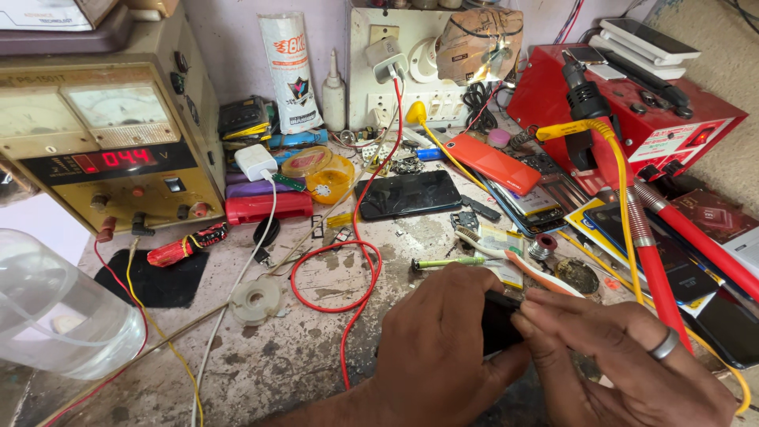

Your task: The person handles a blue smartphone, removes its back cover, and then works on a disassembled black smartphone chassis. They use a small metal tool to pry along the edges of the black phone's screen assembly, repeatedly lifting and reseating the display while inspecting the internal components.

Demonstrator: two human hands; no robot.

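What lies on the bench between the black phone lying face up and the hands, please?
In the head view, between the black phone and the hands lie a loop of red cable, a green-handled screwdriver and a toothbrush.

Bright, even daylight, soft shadows, sharp focus mid-frame, slight wide-angle stretch and blur toward the edges.

Small black device (498, 320) between left hand (443, 348) and right hand (624, 360): smooth dark plastic, slight gloss. Ring (665, 345) on right hand: polished metal. Workbench top (316, 348): rough, worn, stained, matt. Black phone (407, 194) mid-bench: glossy glass face. Orange phone cover (492, 164): smooth plastic, satin. Red cable (348, 261): shiny rubbery sheath. Power supply (111, 150) far left: painted metal casing, dull beige. Jar (55, 312) near left: clear plastic. Red station (632, 111) far right: glossy painted metal.
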